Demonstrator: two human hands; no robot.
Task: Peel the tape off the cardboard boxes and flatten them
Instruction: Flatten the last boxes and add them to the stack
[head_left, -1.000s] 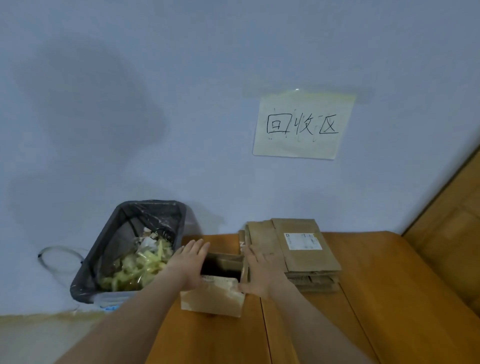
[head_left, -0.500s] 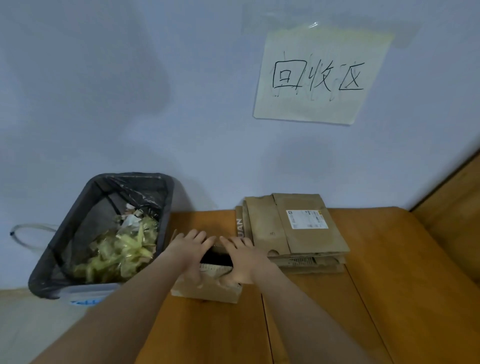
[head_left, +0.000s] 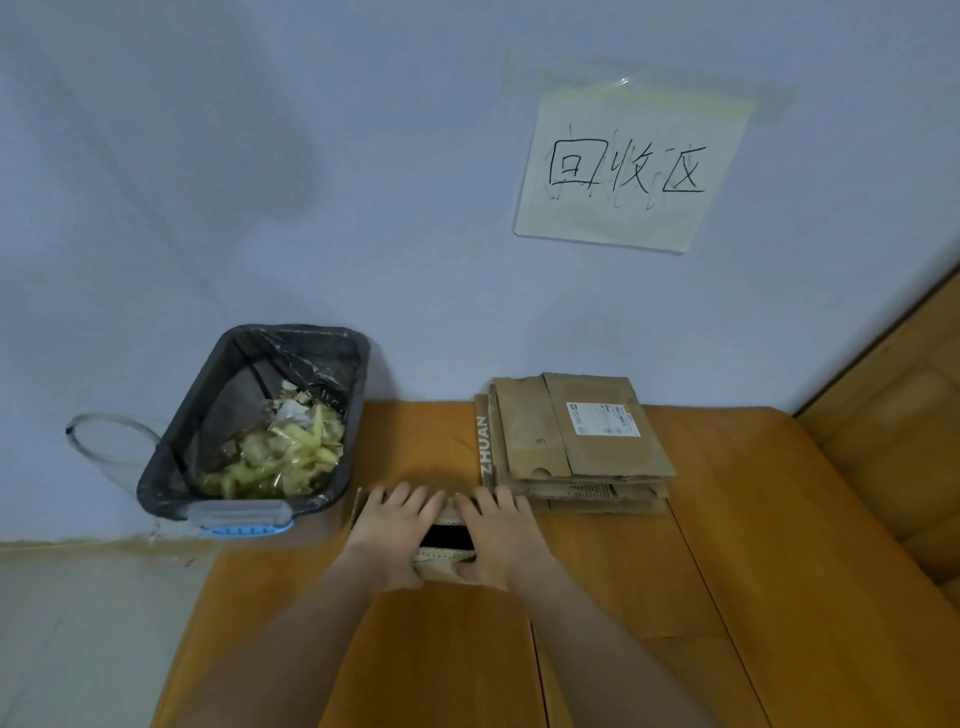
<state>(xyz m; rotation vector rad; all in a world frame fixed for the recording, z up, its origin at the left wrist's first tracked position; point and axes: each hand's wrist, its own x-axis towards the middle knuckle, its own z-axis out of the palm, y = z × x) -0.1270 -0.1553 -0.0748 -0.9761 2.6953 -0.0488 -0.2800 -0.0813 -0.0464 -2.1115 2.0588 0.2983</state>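
Cardboard box (head_left: 445, 566), hands (head_left: 448, 538) apparently pressing — table edge (head_left: 193, 613) near

Small brown cardboard box (head_left: 440, 564) sits half-squashed on the wooden top, dark gap open in the middle. Just right of it, a stack of flattened boxes (head_left: 576, 441), top one with a white label.

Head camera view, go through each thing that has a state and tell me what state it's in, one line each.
Small cardboard box: partly collapsed under both hands, dark opening still showing.
Left hand: pressing on the box's left side.
Right hand: pressing on its right side, thumb at the near edge.
Stack of cardboard: flattened, piled against the wall.
Bin: open, lined with a black bag, partly filled with tape scraps.
Paper sign: taped to the wall.
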